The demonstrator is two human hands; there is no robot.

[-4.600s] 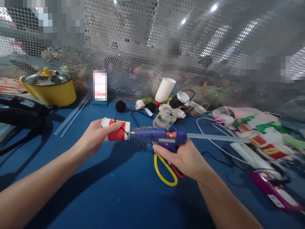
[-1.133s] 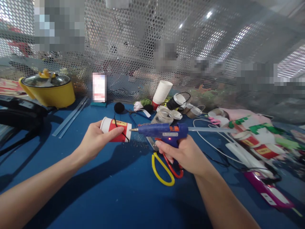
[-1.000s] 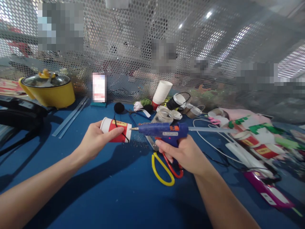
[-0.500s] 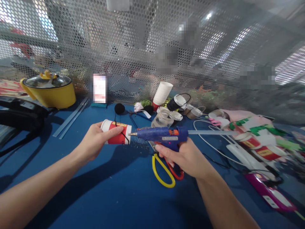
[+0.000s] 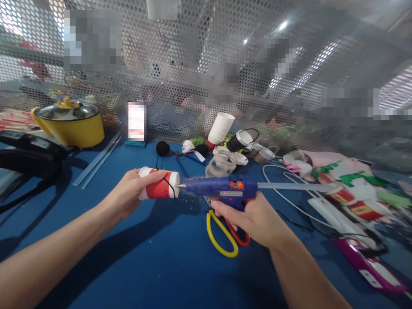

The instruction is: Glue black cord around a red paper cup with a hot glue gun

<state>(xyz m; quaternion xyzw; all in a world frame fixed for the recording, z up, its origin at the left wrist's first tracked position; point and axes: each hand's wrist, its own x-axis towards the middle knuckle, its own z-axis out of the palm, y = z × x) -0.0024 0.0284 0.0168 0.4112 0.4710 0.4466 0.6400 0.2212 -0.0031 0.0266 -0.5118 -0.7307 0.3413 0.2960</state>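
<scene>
My left hand [image 5: 128,191] is closed around a red and white paper cup [image 5: 157,190], which lies on its side in the air above the table. A black cord [image 5: 169,185] runs over the cup, pressed under my thumb, and leads back to a black ball of yarn [image 5: 162,148]. In my right hand [image 5: 244,216] is a blue hot glue gun [image 5: 209,187] with a long clear glue stick [image 5: 292,186] in its rear. Its metal nozzle is at the cup's right end, by the cord; whether it touches is unclear. Scissors [image 5: 222,242] with yellow and red handles lie beneath the gun.
A roll of clear tape [image 5: 220,163], stacked white cups [image 5: 221,128] and a black-wrapped cup [image 5: 240,140] stand at the back. The yellow pot [image 5: 71,124] and spare glue sticks [image 5: 96,161] are at left. On the right lie a purple power strip [image 5: 367,264], cables and craft scraps.
The glue gun has levelled out and its nozzle sits slightly lower on the cup's end. The cup has turned a little in my left hand. The whole view has shifted slightly.
</scene>
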